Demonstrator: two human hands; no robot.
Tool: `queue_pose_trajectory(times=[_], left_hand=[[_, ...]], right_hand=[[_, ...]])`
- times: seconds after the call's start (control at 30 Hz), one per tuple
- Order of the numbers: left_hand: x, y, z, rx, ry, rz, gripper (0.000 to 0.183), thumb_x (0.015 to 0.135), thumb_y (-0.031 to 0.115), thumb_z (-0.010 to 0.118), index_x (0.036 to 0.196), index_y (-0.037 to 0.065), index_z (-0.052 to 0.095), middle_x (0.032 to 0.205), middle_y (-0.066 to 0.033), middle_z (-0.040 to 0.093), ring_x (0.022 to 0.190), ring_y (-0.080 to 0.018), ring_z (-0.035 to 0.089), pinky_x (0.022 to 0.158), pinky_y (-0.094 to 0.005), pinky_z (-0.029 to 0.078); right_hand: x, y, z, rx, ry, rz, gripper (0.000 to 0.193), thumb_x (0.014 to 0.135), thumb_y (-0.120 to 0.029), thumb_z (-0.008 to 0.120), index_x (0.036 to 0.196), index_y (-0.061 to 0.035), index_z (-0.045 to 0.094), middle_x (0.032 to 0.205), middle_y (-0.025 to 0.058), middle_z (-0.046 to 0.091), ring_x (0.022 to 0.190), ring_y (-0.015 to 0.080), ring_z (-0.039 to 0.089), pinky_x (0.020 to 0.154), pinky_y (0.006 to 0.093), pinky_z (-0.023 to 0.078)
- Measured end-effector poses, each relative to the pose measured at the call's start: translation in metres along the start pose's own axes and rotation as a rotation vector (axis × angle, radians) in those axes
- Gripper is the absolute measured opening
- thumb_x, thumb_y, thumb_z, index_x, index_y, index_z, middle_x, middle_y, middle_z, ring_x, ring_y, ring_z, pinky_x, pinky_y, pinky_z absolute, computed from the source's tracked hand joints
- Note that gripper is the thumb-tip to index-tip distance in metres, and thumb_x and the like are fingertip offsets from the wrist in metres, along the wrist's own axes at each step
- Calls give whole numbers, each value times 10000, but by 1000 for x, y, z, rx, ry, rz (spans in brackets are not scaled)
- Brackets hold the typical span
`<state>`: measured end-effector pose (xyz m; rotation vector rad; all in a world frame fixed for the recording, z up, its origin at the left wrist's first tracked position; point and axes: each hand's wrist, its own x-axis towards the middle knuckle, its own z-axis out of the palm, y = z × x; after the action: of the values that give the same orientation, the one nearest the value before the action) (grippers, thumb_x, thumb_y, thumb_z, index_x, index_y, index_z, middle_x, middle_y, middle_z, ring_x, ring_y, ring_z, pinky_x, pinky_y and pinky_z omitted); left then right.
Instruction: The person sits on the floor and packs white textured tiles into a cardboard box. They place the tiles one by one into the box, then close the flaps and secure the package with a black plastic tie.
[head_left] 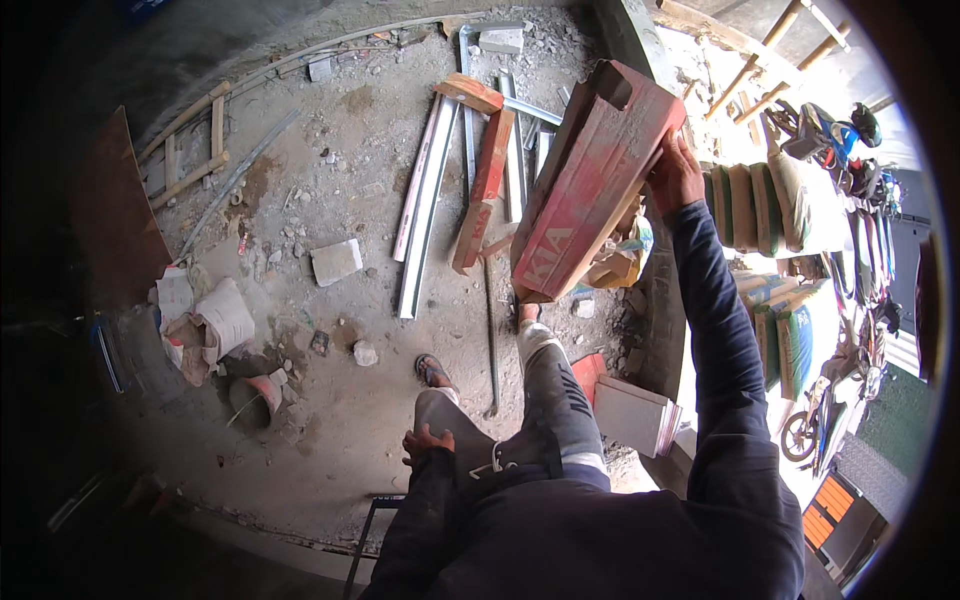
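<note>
My right hand (678, 175) grips the upper edge of a long, dusty red cardboard box (595, 190), tilted up in front of my right leg. The box has an opening at its far end, and its near end hangs by my right foot. My thumb and part of the fingers are hidden behind its edge. Down by my left thigh, my left hand (428, 443) hangs with its fingers apart and nothing in them. Beyond the box lie bent red cardboard pieces (487, 180) and pale metal channels (428, 210).
Rubble and a broken block (337, 262) litter the dusty floor (330, 200). A torn sack (222, 318) and a bucket (255, 400) lie at left. Stacked tiles (635, 415) stand by my right leg. Past a low concrete edge are full sacks (795, 340) and parked motorbikes (815, 425).
</note>
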<state>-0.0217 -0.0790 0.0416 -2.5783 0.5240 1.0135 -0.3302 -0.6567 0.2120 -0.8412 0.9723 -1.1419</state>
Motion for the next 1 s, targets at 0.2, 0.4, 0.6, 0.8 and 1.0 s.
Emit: queue_pose_trajectory(times=[0.2,0.4,0.6,0.8,1.0], left_hand=[[74,-21,-22,-801,-76,602,410,915,326,734,1206,37,709,1122,-191,754,1027,-342,731,897,-410,578],[-34,47,-61,-1044,-1346,188,1042,888,798,580,1632,124,297,1672,-198,298,1485,-457,375,1064,-712,435],[-149,96,-75,-1399,-1725,-90,1291,804,884,587,1661,59,87,1689,-315,117,1487,-597,266,1062,-799,362],[-182,132,-28,-1763,-1722,-135,1009,968,715,475,1638,68,88,1679,-294,123,1489,-602,228,1140,-780,307],[-196,153,6,-2086,-1528,100,362,1092,237,467,1350,10,578,1344,-148,680,1194,-324,694,1040,-549,572]], right_hand=[[-165,-144,69,274,110,-257,548,1066,-458,562,1448,-69,506,1379,150,614,1263,306,608,1099,554,469],[-294,-230,119,284,-9,-421,519,1050,-371,625,1453,-66,508,1362,144,647,1265,300,622,1123,563,460],[-376,-276,138,239,-99,-474,554,1089,-357,554,1494,7,455,1520,200,519,1408,313,490,1193,539,367],[-434,-320,30,346,33,-511,487,1093,-233,535,1548,-80,451,1641,154,393,1501,346,362,1228,575,311],[-468,-283,-85,207,223,-361,616,1038,-344,528,1580,-84,395,1677,156,325,1503,369,353,1212,602,326]])
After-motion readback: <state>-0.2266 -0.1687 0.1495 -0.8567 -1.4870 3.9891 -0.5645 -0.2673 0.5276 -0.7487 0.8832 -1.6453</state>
